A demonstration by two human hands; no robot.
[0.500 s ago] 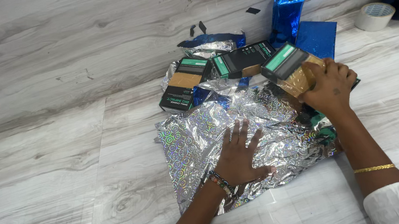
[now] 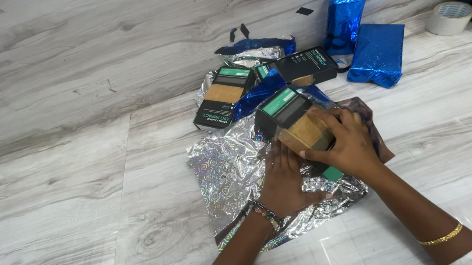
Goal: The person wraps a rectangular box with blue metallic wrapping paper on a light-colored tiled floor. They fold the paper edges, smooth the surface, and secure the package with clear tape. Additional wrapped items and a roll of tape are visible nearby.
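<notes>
Looks like the wrapping stage is just getting going: the right hand (image 2: 349, 145) is setting a box (image 2: 296, 121) down onto the silver foil (image 2: 222, 169), fingers curled around its lower end and gripping it. The left hand (image 2: 285, 183) is lying flat, fingers spread open, pressing the foil against the desk (image 2: 82, 224) right beside the box.

The box is sitting over the middle of the sheet, tilted, not flat yet. Its long axis is running diagonally, green-banded end pointing up-left and away from the person, the tan end tucked in the palm.

My guess is the next move needs the box laid flat and squared up with a foil edge, while the left hand is keeping that crinkly sheet from sliding. Two more boxes (image 2: 223, 96) and blue wrapped parcels (image 2: 377, 53) are sitting further back.
</notes>
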